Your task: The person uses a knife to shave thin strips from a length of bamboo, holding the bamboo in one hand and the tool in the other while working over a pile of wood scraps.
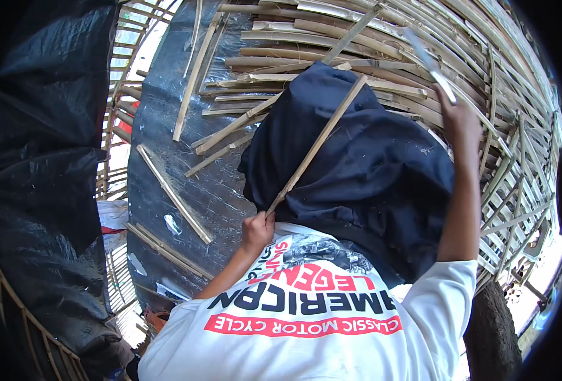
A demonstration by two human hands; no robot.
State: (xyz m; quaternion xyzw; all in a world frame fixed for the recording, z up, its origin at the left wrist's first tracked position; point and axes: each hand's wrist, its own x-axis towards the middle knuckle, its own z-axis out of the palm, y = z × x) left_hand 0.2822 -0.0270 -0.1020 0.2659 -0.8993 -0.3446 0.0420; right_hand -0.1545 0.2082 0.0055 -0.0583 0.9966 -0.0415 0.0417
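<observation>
My left hand (258,230) is closed round the near end of a split bamboo strip (324,136). The strip slants up and to the right across the dark cloth (350,155) over my lap. Raised at the upper right, my right hand (462,120) grips a long knife (430,63). Its blade points up and to the left, blurred by motion, and is apart from the strip.
Many split bamboo pieces (274,54) lie piled ahead of me. Loose strips (174,193) rest on the black plastic sheet (154,136) at the left. A bamboo lattice wall (519,159) curves along the right, beside a dark post (493,330). Black sheeting (39,159) hangs far left.
</observation>
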